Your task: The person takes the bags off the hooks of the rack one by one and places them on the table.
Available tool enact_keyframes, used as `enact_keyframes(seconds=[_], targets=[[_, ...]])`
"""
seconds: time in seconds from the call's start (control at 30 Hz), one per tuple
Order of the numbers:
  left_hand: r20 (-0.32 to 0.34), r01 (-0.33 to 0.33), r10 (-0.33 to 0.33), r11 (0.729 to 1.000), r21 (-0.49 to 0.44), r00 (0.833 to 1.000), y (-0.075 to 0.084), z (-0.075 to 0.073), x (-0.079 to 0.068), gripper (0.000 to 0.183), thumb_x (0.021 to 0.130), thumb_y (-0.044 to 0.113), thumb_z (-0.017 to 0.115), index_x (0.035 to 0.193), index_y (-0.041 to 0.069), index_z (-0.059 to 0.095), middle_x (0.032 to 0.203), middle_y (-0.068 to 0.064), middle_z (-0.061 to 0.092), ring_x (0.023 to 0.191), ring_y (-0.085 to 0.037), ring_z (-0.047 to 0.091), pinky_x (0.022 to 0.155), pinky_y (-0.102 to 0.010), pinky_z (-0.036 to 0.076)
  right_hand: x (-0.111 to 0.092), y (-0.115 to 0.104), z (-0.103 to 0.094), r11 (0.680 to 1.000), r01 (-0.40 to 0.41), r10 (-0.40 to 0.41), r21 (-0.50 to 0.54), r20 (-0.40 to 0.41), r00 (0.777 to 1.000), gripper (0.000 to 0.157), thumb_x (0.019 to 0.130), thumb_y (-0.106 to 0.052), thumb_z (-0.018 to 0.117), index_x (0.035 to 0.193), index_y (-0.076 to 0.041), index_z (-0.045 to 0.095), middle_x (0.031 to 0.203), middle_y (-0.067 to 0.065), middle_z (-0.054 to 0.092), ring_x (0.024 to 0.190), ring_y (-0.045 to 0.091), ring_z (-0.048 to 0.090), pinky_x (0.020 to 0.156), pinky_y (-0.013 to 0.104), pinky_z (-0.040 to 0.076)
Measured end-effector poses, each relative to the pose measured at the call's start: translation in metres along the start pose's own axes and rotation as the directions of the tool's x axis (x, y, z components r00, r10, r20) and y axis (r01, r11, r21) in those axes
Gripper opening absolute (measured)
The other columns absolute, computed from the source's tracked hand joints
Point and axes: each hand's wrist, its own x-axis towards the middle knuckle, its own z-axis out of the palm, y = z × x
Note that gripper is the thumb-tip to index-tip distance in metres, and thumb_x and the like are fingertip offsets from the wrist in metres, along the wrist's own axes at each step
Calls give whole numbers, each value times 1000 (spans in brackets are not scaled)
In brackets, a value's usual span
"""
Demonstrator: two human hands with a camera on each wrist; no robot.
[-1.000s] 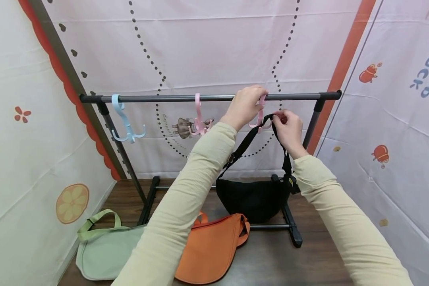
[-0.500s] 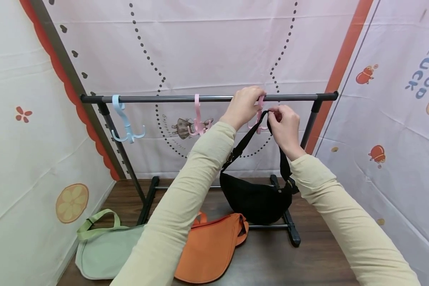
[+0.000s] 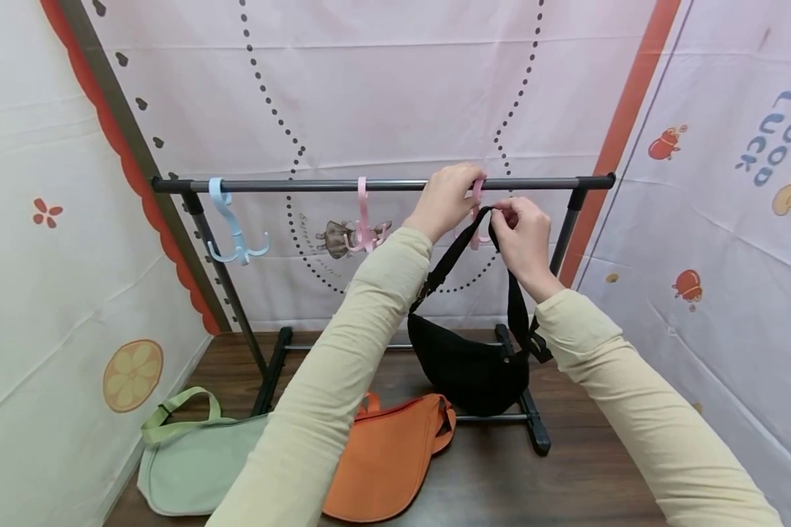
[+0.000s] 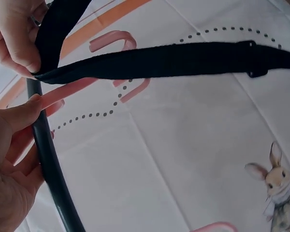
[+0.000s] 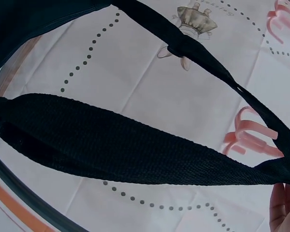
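My left hand (image 3: pixel 445 196) is on the rack's dark bar (image 3: pixel 534 183) at the right-hand pink hook (image 3: pixel 476 219). In the left wrist view its thumb presses the hook's stem (image 4: pixel 67 93) where it meets the bar, and fingers lie behind. My right hand (image 3: pixel 526 238) pinches the top of a black strap (image 3: pixel 458 249) just right of that hook. Below hangs the black waist bag (image 3: pixel 468 369), tilted down to the right. The strap crosses in front of the hook's prongs (image 4: pixel 113 41) in the left wrist view. In the right wrist view fingertips (image 5: pixel 278 205) show under the strap.
A pink hook (image 3: pixel 363 212) hangs mid-bar and a light blue one (image 3: pixel 232 223) at the left. On the wooden floor (image 3: pixel 567 483) lie an orange bag (image 3: pixel 385 461) and a light green bag (image 3: pixel 194 468). Printed cloth walls (image 3: pixel 395 88) enclose the rack.
My right hand has moved slightly left with the strap top, toward the hook's stem. The black bag has swung and tilted below it. The left hand stays at the bar.
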Motion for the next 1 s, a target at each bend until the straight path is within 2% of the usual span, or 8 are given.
enact_keyframes(seconds=[0.1,0.23,0.4,0.47,0.67,0.83,0.93,1.0], targets=[[-9,-3,3,1000,1,1000,-1,3,-2,17,88,10,59,104,7,61,97,-2,62,97,-17,55,86,-28,43,0,-2,-1,1000,16,-16,13,-4,1000,14,83,0,55,85,7,67,74,16,61,61,10,49,57,13,35],[-29,-27,26,1000,-16,999,-4,6,-5,15,89,7,56,103,6,59,100,-3,62,102,-17,54,99,-30,36,1,-6,-3,999,25,-24,23,-10,1000,13,83,0,55,85,7,66,74,16,60,61,12,50,57,13,35],[-76,-66,59,994,-86,995,-6,9,-15,36,91,7,52,127,2,50,132,-10,49,126,-20,40,111,-28,16,6,-11,-8,1000,0,1,24,-40,999,12,83,0,57,85,7,66,73,16,62,60,1,46,57,12,36],[-123,-90,80,993,-82,989,-7,9,-24,42,92,8,50,133,2,43,140,-11,39,131,-20,33,111,-25,13,9,-15,-12,999,-19,21,37,-45,999,12,83,-1,57,86,6,66,73,16,62,59,-3,44,56,12,36],[-314,-140,117,989,-52,942,-15,7,-72,38,92,14,51,128,3,50,136,-10,44,127,-21,39,108,-22,22,15,-29,-23,994,-57,61,89,-48,997,13,85,-2,56,90,5,67,74,14,62,59,-3,46,56,13,37],[-350,-46,-29,978,-203,936,-26,27,-128,41,88,18,58,125,2,52,129,-11,52,118,-24,48,102,-30,35,16,-40,-30,990,-69,75,119,-44,996,14,86,-3,58,91,4,68,74,13,63,59,-1,48,55,13,38],[-214,132,-217,927,-350,952,-31,51,-166,52,85,27,62,130,4,47,131,-11,50,118,-25,48,99,-37,38,18,-49,-34,989,-74,81,125,-53,995,14,85,-6,59,91,2,69,73,6,63,59,0,49,55,13,38],[-68,277,-339,855,-438,938,-34,69,-193,61,84,33,63,135,8,41,134,-11,47,119,-26,46,97,-42,39,19,-55,-37,986,-81,89,146,-54,995,14,85,-8,60,91,1,69,71,-1,61,60,1,50,54,14,38]])
